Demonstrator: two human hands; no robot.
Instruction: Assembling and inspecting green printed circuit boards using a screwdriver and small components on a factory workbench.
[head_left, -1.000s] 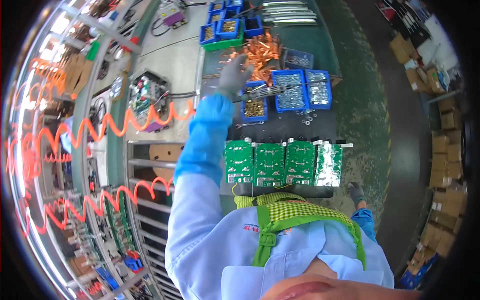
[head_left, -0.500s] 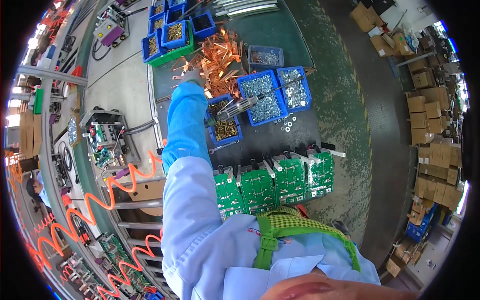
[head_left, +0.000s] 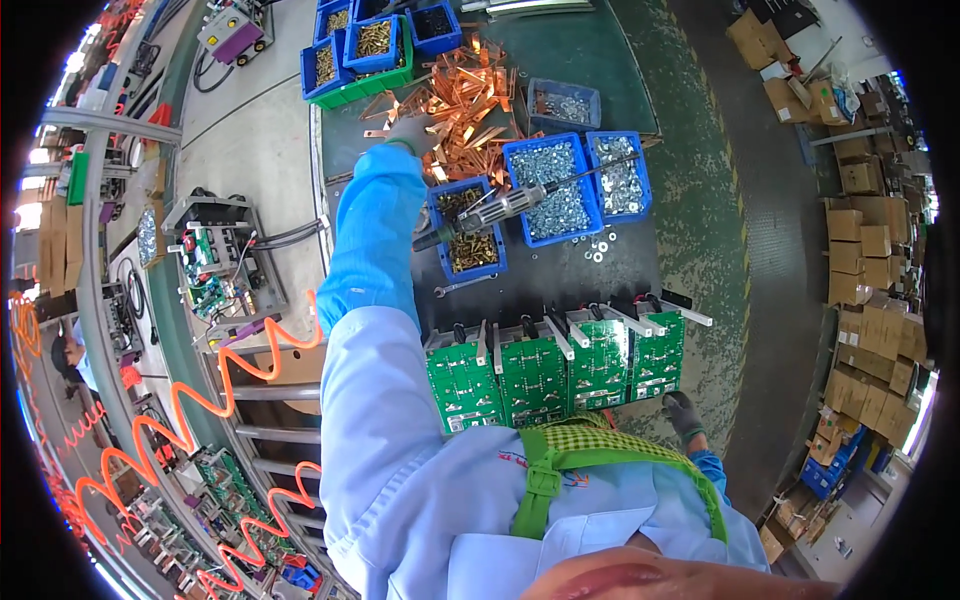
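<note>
My left hand [head_left: 410,134], in a grey glove, reaches to the left edge of a loose pile of copper strips [head_left: 468,110]. Its fingers are too small and covered to show a grip. Lower right, my gloved right hand [head_left: 684,414] hangs beside green circuit boards [head_left: 533,378], fingers loosely stretched, nothing visible in it. A power screwdriver [head_left: 495,210] with a long bit lies across a blue bin of brass-coloured bolts [head_left: 472,252] and a blue bin of washers [head_left: 551,190]. Below the bolts lies a wrench [head_left: 458,286].
Another blue bin [head_left: 620,175] and a grey bin [head_left: 564,105] hold metal hardware. Blue bins of brass parts [head_left: 373,40] stand at the far left of the bench, some in a green crate [head_left: 360,90]. Orange coiled hoses [head_left: 185,430] hang at left. Cardboard boxes [head_left: 865,240] line the right.
The view has shifted, so the bench sits slightly higher and further right. My left hand has moved slightly along the copper pile. My right hand has come into view beside the boards.
</note>
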